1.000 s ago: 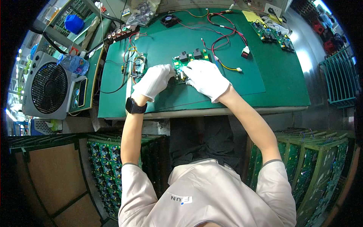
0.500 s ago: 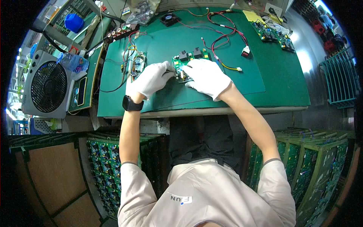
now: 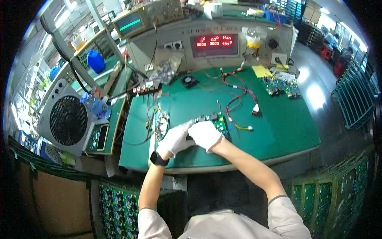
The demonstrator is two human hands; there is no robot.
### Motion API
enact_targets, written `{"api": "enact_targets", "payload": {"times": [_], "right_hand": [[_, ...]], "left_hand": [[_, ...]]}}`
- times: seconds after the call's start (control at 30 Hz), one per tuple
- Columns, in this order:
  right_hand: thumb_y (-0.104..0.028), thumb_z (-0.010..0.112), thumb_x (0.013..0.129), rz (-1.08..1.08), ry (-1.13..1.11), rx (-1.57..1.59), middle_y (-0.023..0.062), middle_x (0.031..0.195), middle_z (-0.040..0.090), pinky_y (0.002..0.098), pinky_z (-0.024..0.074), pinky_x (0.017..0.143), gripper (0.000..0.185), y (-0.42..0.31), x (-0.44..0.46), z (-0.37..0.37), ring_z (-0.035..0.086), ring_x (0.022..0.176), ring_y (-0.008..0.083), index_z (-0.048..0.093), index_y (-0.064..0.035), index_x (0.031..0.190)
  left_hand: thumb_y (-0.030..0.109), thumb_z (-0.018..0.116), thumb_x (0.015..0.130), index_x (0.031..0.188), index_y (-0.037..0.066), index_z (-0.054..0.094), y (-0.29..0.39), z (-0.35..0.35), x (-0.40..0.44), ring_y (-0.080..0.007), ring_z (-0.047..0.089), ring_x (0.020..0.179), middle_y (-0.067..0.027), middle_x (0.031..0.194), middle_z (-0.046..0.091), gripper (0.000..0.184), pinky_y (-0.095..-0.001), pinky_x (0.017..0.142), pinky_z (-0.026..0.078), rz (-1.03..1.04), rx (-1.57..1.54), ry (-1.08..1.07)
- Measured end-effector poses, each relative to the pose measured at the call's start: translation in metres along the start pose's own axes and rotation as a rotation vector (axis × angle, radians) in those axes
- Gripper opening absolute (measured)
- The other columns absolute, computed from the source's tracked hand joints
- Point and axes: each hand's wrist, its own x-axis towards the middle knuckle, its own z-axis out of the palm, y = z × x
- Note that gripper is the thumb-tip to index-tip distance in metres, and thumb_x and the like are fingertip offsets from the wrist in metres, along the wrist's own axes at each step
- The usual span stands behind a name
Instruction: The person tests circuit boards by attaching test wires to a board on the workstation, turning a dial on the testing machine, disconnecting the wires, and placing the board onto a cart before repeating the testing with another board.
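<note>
A green circuit board (image 3: 220, 125) with black blocky parts lies on the green mat, its near left part hidden by my hands. My left hand (image 3: 177, 137), in a white glove, is at the board's left edge with its fingers drawn together; what they pinch is hidden. My right hand (image 3: 205, 134), also gloved, curls over the board's near side and grips it, close against the left hand. A blue wire (image 3: 229, 130) shows at the board's right end. Left of my hands lies a second board (image 3: 162, 122) with wires attached.
Red and black cables (image 3: 239, 95) and a small black fan (image 3: 189, 81) lie farther back. A power strip (image 3: 146, 88) sits at back left, more boards (image 3: 275, 90) at back right. Behind stands a panel with a red display (image 3: 215, 41); a large fan (image 3: 67, 119) is left.
The view has tilted up, bringing the display panel into sight. My hands have moved closer together over the board, and a blue wire now shows at its right end.
</note>
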Motion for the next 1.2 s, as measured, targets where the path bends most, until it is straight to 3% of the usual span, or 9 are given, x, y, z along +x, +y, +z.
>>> {"api": "enact_targets", "payload": {"times": [0.33,0.57,0.63,0.83,0.9,0.97,1.07,1.13,1.2], "right_hand": [[-0.017,0.067,0.087,0.096,0.022,0.033,0.0134,0.083,0.073,0.0463,0.0575,0.066,0.010,0.002,0.012,0.002,0.074,0.078,0.0329,0.072,-0.0099,0.092],[-0.027,0.070,0.088,0.105,-0.097,0.017,0.0186,0.093,0.073,0.0473,0.0578,0.075,0.023,-0.005,0.008,-0.024,0.073,0.088,0.0339,0.073,-0.0080,0.101],[-0.034,0.071,0.091,0.158,0.007,0.199,0.0147,0.108,0.074,0.0464,0.0565,0.086,0.032,-0.010,-0.009,-0.055,0.072,0.100,0.0349,0.072,-0.0096,0.112],[-0.036,0.066,0.100,0.792,0.085,0.368,0.0121,0.104,0.078,0.0370,0.0580,0.074,0.033,0.016,-0.090,-0.093,0.075,0.083,0.0285,0.077,-0.0082,0.114],[-0.035,0.064,0.103,1.106,0.035,0.891,0.0069,0.096,0.077,0.0302,0.0561,0.067,0.035,0.019,-0.115,-0.090,0.071,0.074,0.0171,0.077,-0.0035,0.112],[-0.038,0.068,0.102,1.123,-0.066,0.901,0.0074,0.086,0.073,0.0279,0.0526,0.064,0.041,0.018,-0.127,-0.083,0.068,0.074,0.0106,0.074,0.0020,0.107],[-0.034,0.065,0.105,1.071,0.003,1.197,0.0108,0.114,0.071,0.0293,0.0556,0.067,0.054,0.018,-0.127,-0.076,0.069,0.080,0.0134,0.058,0.0046,0.142],[-0.034,0.065,0.105,1.057,0.037,1.231,0.0113,0.115,0.071,0.0295,0.0561,0.068,0.055,0.021,-0.122,-0.067,0.069,0.080,0.0140,0.056,0.0052,0.143],[-0.034,0.064,0.105,1.041,0.046,1.325,0.0118,0.121,0.070,0.0293,0.0566,0.069,0.057,0.026,-0.119,-0.061,0.070,0.082,0.0152,0.053,0.0040,0.146]], "left_hand": [[0.032,0.085,0.081,0.143,0.001,0.056,0.012,-0.007,0.003,-0.0380,0.064,0.126,-0.0230,0.138,0.065,0.075,-0.0415,0.105,0.053,0.002,-0.027,-0.022],[0.025,0.082,0.084,0.127,0.006,0.067,0.005,-0.004,0.000,-0.0389,0.070,0.109,-0.0219,0.120,0.072,0.049,-0.0430,0.090,0.057,0.105,-0.127,0.057],[0.023,0.070,0.094,0.116,0.006,0.069,-0.001,0.000,0.001,-0.0433,0.072,0.086,-0.0249,0.093,0.072,0.028,-0.0502,0.074,0.058,-0.009,-0.014,0.060],[0.026,0.069,0.097,0.134,0.006,0.063,-0.020,-0.008,0.024,-0.0421,0.072,0.083,-0.0242,0.092,0.073,0.042,-0.0474,0.069,0.057,-0.177,0.355,0.288],[0.034,0.073,0.095,0.134,0.005,0.062,-0.038,0.000,0.036,-0.0426,0.071,0.090,-0.0245,0.097,0.073,0.050,-0.0485,0.076,0.057,-0.131,0.363,0.352],[0.052,0.080,0.085,0.140,0.000,0.056,-0.050,-0.005,0.056,-0.0430,0.070,0.105,-0.0260,0.113,0.073,0.080,-0.0483,0.090,0.057,-0.166,0.286,0.100],[0.061,0.083,0.078,0.154,0.002,0.044,-0.001,-0.026,0.069,-0.0429,0.059,0.131,-0.0296,0.141,0.060,0.104,-0.0453,0.110,0.048,-0.019,-0.062,-0.013],[0.064,0.086,0.072,0.162,0.004,0.033,0.031,-0.024,0.075,-0.0424,0.042,0.148,-0.0286,0.159,0.044,0.121,-0.0466,0.121,0.038,0.109,-0.138,-0.091],[0.064,0.090,0.065,0.165,0.008,0.028,0.048,-0.013,0.077,-0.0470,0.046,0.142,-0.0307,0.154,0.047,0.130,-0.0489,0.118,0.041,0.155,0.054,-0.155]]}}
